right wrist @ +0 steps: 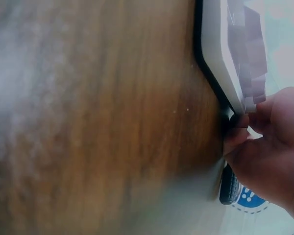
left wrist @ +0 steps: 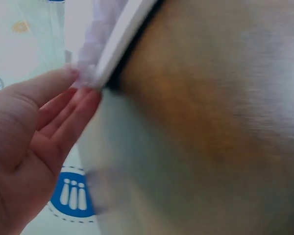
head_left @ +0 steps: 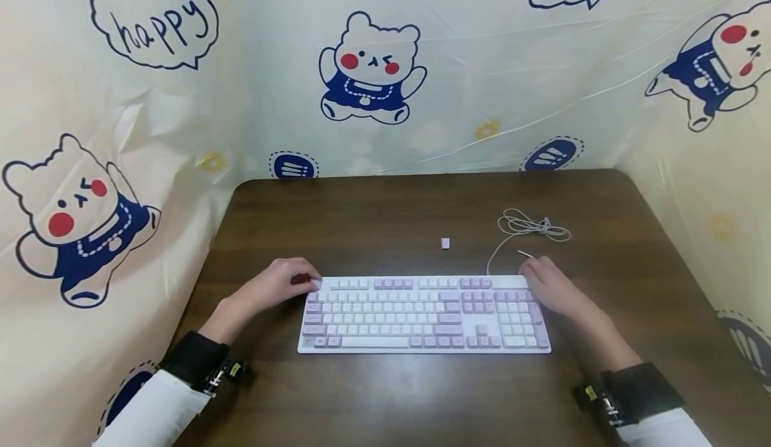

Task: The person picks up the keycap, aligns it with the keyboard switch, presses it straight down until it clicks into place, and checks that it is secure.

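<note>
A white and lilac keyboard point(head_left: 421, 316) lies on the brown table with its long side toward me. My left hand point(head_left: 288, 278) grips its back left corner; in the left wrist view the thumb point(left wrist: 49, 84) is over the keys and the fingers are at the edge. At the back right corner, my right hand point(head_left: 551, 286) holds the keyboard between thumb and curled fingers point(right wrist: 237, 139). A thin pale stick point(head_left: 525, 254) shows just beyond that hand. In the right wrist view, a dark textured piece point(right wrist: 229, 186) is partly hidden by the hand.
Behind the keyboard sits a small loose lilac keycap point(head_left: 445, 243). The keyboard's white cable point(head_left: 533, 227) lies bundled at the back right. Curtains printed with bears point(head_left: 370, 69) surround the table point(head_left: 385, 400) at the back and sides.
</note>
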A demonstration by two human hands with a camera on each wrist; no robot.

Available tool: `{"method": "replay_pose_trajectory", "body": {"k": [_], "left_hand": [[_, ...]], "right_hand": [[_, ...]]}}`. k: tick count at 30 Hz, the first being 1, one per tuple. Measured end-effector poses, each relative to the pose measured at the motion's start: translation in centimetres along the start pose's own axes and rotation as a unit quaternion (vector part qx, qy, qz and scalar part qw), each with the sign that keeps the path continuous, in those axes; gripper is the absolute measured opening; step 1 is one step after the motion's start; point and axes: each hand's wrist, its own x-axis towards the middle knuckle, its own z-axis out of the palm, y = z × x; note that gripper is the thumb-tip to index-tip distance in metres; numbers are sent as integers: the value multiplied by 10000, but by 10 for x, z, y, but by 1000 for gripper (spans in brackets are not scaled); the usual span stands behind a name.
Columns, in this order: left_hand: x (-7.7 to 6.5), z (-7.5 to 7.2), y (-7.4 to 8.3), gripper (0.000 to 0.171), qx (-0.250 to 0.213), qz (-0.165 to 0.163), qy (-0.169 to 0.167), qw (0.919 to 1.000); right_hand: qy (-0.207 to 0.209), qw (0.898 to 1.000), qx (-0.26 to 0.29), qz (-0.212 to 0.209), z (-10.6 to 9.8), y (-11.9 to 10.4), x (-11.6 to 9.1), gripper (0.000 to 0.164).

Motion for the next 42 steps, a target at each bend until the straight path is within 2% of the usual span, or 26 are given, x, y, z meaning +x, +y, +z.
{"method": "replay_pose_trajectory", "body": {"k": [5, 10, 13, 17, 22, 27, 30, 34, 37, 42], "left_hand": [[16, -11, 13, 22, 444, 62, -186, 9988], [41, -18, 34, 17, 1129, 627, -124, 9915], [62, -18, 51, 17, 1409, 1190, -174, 9827], [94, -14, 72, 17, 1723, 1914, -296, 9658], [127, -8, 99, 18, 1874, 2404, -331, 9518], [154, 1, 121, 17, 2002, 2824, -274, 9378], [167, 9, 129, 16, 2050, 2931, -309, 9333], [185, 21, 137, 18, 2393, 2875, -426, 9264], [200, 33, 143, 22, 2787, 2870, -538, 9149], [218, 51, 153, 25, 3039, 3059, -763, 8990]], "right_hand": [[45, 10000, -4, -17, -2, 1, 0, 28], [45, 10000, 25, -54, -2, -1, 1, 27], [61, 10000, 39, -19, -2, -2, 0, 27], [93, 9999, 56, 4, 0, -2, 1, 27], [104, 9999, 92, 39, 1, -2, 0, 27], [163, 9998, 33, 119, 1, 0, -2, 27], [147, 9998, 26, 110, 1, -2, -1, 26], [157, 9998, 64, 129, 1, -3, -1, 26], [179, 9997, 86, 158, 1, -2, -1, 26], [160, 9997, 69, 157, 0, -1, -1, 26]]}}
